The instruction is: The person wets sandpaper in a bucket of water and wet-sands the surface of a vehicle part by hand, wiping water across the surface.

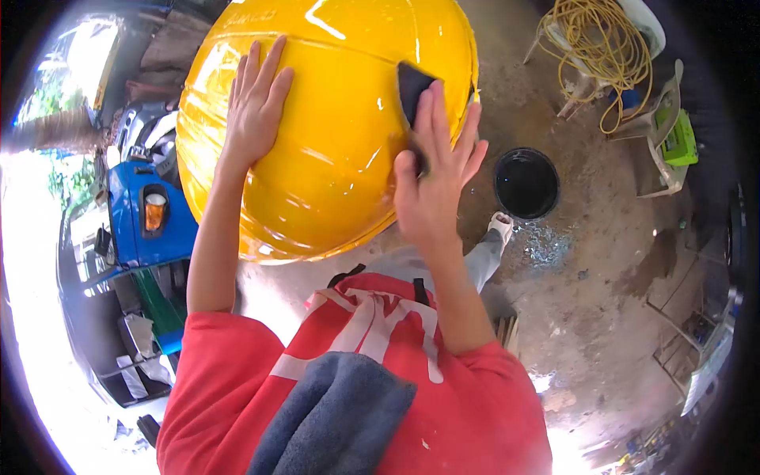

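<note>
Yellow panel (324, 142), large, glossy & curved, is filling upper ctr., its lower edge facing the person. L hand (260, 103) is lying open on the panel's L part, palm down, fingers stretching away from the person. R hand (439, 170) is holding a dark sheet (410, 85) at the panel's R side: fingers are extending, slightly spread, over the sheet; thumb is standing apart; sheet's upper corner is showing past the fingers. Firmness of this grip can't be told.

Person is wearing a red shirt (475, 404) w/ pale lettering; a blue-grey towel (332, 412) is hanging over its front, lower ctr.

Black bucket (556, 186) is standing on the floor (609, 293) to R, just beside the person's R foot (500, 222); a wet patch (546, 247) is glistening nearby. Upper R, a coiled yellow hose (598, 47) is lying in a tangle; below it, a pale chair (655, 178) is standing near a green box (678, 138). At L, a blue vehicle part (131, 237) w/ orange lamp (155, 211) is standing near the panel's L edge.
</note>
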The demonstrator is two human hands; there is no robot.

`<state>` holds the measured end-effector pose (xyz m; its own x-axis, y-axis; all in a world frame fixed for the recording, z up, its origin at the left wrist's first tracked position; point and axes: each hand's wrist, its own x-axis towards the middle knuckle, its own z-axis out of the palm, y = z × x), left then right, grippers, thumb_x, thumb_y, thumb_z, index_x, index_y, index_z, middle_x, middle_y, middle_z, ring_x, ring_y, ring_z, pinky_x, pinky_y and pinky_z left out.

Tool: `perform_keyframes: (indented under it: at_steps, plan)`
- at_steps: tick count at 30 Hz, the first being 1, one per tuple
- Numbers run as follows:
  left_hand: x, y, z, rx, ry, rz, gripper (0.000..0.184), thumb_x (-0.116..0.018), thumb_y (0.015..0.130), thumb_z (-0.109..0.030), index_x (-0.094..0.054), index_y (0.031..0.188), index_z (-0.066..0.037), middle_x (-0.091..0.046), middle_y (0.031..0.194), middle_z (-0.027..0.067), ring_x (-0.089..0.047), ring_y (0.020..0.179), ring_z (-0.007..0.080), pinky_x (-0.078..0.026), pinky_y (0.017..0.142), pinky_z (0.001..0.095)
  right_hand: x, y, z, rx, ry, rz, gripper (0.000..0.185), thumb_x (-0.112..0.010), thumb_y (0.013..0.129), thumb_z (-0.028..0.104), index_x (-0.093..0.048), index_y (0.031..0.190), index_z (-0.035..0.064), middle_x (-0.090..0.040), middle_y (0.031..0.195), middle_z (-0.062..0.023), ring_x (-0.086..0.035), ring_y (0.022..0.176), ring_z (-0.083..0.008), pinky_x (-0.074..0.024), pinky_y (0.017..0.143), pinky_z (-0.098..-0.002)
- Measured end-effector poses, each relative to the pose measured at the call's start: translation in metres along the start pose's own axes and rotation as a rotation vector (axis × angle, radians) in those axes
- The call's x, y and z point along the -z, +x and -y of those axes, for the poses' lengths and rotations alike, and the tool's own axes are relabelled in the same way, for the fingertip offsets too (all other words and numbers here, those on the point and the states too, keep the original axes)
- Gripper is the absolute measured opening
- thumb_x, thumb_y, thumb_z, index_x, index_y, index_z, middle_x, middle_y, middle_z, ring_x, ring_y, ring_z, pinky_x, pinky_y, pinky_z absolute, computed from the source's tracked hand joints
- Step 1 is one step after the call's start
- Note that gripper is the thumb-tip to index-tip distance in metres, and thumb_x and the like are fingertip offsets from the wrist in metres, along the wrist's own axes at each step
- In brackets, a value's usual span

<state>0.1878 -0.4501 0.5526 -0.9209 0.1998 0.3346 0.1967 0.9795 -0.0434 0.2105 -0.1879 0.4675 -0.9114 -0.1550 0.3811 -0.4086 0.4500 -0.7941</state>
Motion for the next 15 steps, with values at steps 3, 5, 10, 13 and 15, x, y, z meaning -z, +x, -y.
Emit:
perform_keyframes:
  at_steps: [3,5,10,13,15]
  plan:
    - [-0.002,0.000,-0.006,0.159,-0.047,-0.020,0.044,-0.041,0.105,-0.030,-0.049,0.145,-0.015,-0.031,0.164,0.0094,-0.025,0.148,0.0478,-0.020,0.121,0.0525,-0.010,-0.048,0.021,0.004,0.131,0.049,0.078,-0.063,0.086,0.024,-0.035,0.157,0.0110,-0.024,0.168,-0.0079,-0.008,0.153,-0.0484,-0.0012,0.115,-0.0727]
    - [-0.007,0.001,-0.003,0.216,-0.073,-0.056,0.043,-0.041,0.105,-0.029,-0.049,0.144,-0.015,-0.031,0.164,0.0083,-0.025,0.148,0.0484,-0.020,0.121,0.0531,-0.010,-0.063,0.028,0.023,0.123,0.154,0.080,-0.065,0.085,0.024,-0.035,0.157,0.0114,-0.024,0.167,-0.0090,-0.007,0.153,-0.0485,0.0000,0.114,-0.0737]
    - [-0.004,-0.004,0.001,0.005,0.027,-0.045,0.047,-0.042,0.104,-0.034,-0.048,0.147,-0.018,-0.030,0.164,0.0117,-0.025,0.148,0.0479,-0.021,0.121,0.0528,0.020,0.024,-0.036,-0.245,0.369,-0.288,0.062,-0.048,0.104,0.031,-0.033,0.153,-0.0031,-0.028,0.161,-0.0256,-0.021,0.151,-0.0401,-0.0090,0.124,-0.0510]
    - [-0.005,-0.002,-0.005,0.176,-0.011,-0.025,0.054,-0.043,0.103,-0.041,-0.042,0.154,-0.024,-0.029,0.163,0.0193,-0.024,0.149,0.0469,-0.021,0.121,0.0525,0.012,-0.011,-0.043,-0.156,0.491,-0.293,0.063,-0.048,0.103,0.035,-0.038,0.151,-0.0052,-0.033,0.161,-0.0222,-0.032,0.147,-0.0419,-0.0166,0.122,-0.0499]
    - [-0.007,-0.001,-0.003,0.295,-0.098,-0.028,0.057,-0.045,0.102,-0.046,-0.039,0.156,-0.027,-0.027,0.162,0.0243,-0.024,0.150,0.0452,-0.022,0.121,0.0521,-0.001,-0.034,-0.021,0.160,0.168,-0.151,0.061,-0.049,0.100,0.030,-0.040,0.150,-0.0034,-0.035,0.161,-0.0199,-0.029,0.149,-0.0433,-0.0147,0.121,-0.0539]
